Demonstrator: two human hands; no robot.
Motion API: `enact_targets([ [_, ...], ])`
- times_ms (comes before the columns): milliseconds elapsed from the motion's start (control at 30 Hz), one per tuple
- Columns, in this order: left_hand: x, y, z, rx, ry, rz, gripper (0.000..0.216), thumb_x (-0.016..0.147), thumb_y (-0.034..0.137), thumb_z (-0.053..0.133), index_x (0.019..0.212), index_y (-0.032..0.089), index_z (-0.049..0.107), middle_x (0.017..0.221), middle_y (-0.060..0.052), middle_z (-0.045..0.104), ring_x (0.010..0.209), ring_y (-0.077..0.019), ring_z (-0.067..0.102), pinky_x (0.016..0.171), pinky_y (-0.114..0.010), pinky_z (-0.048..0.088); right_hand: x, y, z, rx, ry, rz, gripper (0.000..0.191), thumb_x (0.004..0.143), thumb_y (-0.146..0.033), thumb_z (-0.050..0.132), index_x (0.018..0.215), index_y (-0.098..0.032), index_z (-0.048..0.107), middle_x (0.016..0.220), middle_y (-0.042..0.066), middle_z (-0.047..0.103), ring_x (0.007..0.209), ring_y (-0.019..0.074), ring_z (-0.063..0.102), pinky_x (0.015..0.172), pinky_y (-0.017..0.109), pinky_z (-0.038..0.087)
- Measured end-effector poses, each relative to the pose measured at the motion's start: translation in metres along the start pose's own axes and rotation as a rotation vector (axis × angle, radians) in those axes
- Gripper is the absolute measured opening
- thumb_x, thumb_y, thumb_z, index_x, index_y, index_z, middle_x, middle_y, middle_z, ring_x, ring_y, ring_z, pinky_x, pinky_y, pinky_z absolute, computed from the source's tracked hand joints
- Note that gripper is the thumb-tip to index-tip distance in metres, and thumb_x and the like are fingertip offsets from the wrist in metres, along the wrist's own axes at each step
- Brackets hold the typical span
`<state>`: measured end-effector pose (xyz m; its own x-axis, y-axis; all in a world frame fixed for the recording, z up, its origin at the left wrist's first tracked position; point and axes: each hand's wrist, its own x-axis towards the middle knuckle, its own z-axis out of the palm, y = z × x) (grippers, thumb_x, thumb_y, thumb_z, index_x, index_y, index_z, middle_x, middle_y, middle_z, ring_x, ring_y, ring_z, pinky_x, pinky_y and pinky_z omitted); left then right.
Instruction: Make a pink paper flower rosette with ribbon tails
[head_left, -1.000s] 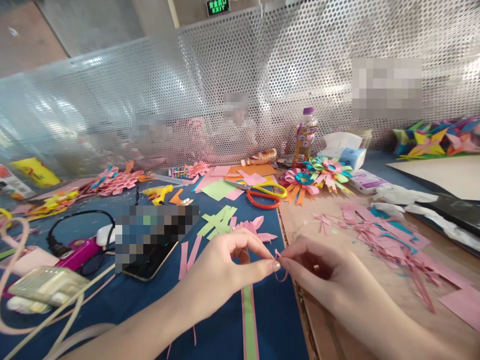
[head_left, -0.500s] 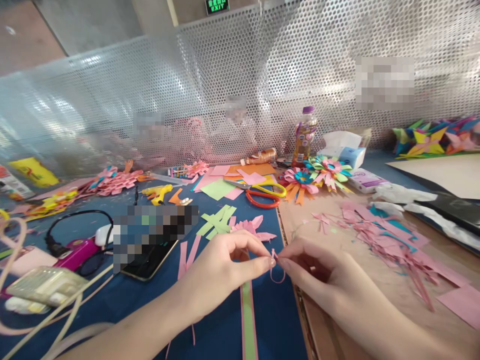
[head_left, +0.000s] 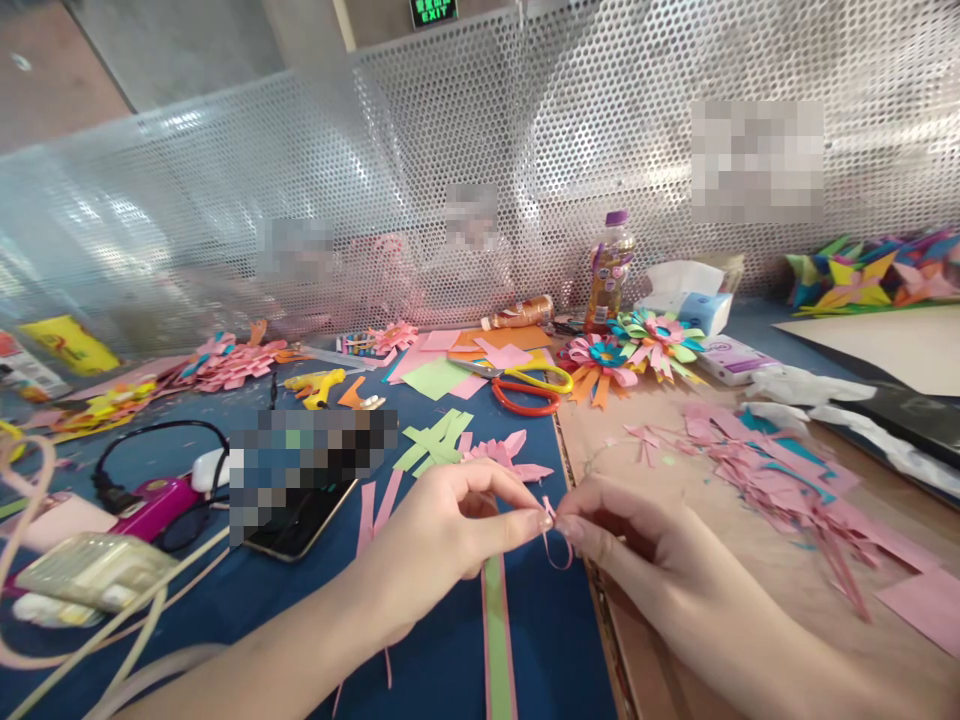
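Note:
Between my two hands, fingertip to fingertip, is a thin pink paper strip (head_left: 559, 562) that hangs down in a small loop. My left hand (head_left: 472, 520) pinches it with thumb and forefinger. From the other side my right hand (head_left: 626, 535) pinches it too, its thumb almost touching the left one. Just behind the left fingers lies a pink paper flower (head_left: 510, 455), partly hidden. A green strip with pink edges (head_left: 496, 640) runs beneath my left hand toward the near edge. Crossed green strips (head_left: 435, 443) lie beyond the left wrist.
Scissors (head_left: 532, 388) with red and yellow handles lie ahead. A phone (head_left: 300, 520), a yellow glue gun (head_left: 319, 387) and cables are on the left. Pink scraps (head_left: 765, 470) cover part of the brown board (head_left: 675, 640) at right. A drink bottle (head_left: 607, 275) stands behind finished paper flowers (head_left: 656, 345).
My right hand has shifted very slightly, bringing the fingertips closer together. The loop of pink strip has moved a little to the right. Both pinches hold as before.

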<state>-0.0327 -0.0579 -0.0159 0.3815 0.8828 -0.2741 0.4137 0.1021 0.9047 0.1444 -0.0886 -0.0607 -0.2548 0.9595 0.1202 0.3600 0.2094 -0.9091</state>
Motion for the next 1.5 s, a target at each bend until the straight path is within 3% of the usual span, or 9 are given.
enact_targets([
  [300, 0.0046, -0.0102, 0.0017, -0.229, -0.033, -0.058, 0.026, 0.066, 0.034, 0.07, 0.08, 0.014, 0.06, 0.055, 0.007, 0.034, 0.046, -0.0037, 0.021, 0.043, -0.022, 0.013, -0.0002, 0.0002, 0.002, 0.049, 0.032, 0.039, 0.024, 0.085, -0.041, 0.044, 0.08, -0.024, 0.058, 0.071, -0.001, 0.06, 0.068, 0.0134, 0.055, 0.055, 0.022, 0.044],
  [933, 0.0042, -0.0071, 0.0012, -0.33, -0.117, -0.083, 0.019, 0.069, 0.028, 0.068, 0.077, 0.015, 0.058, 0.061, 0.006, 0.039, 0.049, -0.0033, 0.025, 0.044, -0.021, 0.013, 0.0044, 0.0039, 0.0013, 0.116, -0.015, 0.022, 0.026, 0.084, -0.043, 0.045, 0.078, -0.023, 0.06, 0.077, 0.0, 0.064, 0.076, 0.015, 0.059, 0.061, 0.024, 0.048],
  [1133, 0.0034, -0.0083, 0.0011, -0.284, -0.098, -0.06, 0.02, 0.069, 0.03, 0.068, 0.078, 0.015, 0.058, 0.061, 0.006, 0.039, 0.049, -0.0036, 0.023, 0.043, -0.02, 0.014, 0.0023, 0.0013, 0.0004, 0.129, -0.056, 0.039, 0.023, 0.084, -0.042, 0.046, 0.086, -0.024, 0.06, 0.074, 0.0, 0.061, 0.076, 0.0155, 0.058, 0.061, 0.024, 0.046],
  [1233, 0.0033, -0.0089, 0.0013, -0.17, -0.048, -0.012, 0.02, 0.07, 0.033, 0.066, 0.078, 0.016, 0.06, 0.068, 0.003, 0.047, 0.051, -0.0043, 0.028, 0.043, -0.02, 0.017, 0.0009, 0.0001, 0.001, 0.152, -0.027, 0.086, 0.023, 0.083, -0.042, 0.048, 0.093, -0.024, 0.057, 0.072, 0.0, 0.056, 0.076, 0.0158, 0.055, 0.059, 0.024, 0.043],
  [1500, -0.0006, -0.0078, 0.0033, 0.164, -0.013, 0.178, 0.012, 0.073, 0.031, 0.061, 0.075, 0.019, 0.062, 0.083, 0.001, 0.058, 0.063, -0.009, 0.043, 0.057, -0.022, 0.034, -0.0011, -0.0032, 0.005, 0.276, -0.001, 0.095, 0.014, 0.079, -0.033, 0.053, 0.084, -0.022, 0.047, 0.064, -0.005, 0.038, 0.056, 0.009, 0.036, 0.05, 0.022, 0.03],
])
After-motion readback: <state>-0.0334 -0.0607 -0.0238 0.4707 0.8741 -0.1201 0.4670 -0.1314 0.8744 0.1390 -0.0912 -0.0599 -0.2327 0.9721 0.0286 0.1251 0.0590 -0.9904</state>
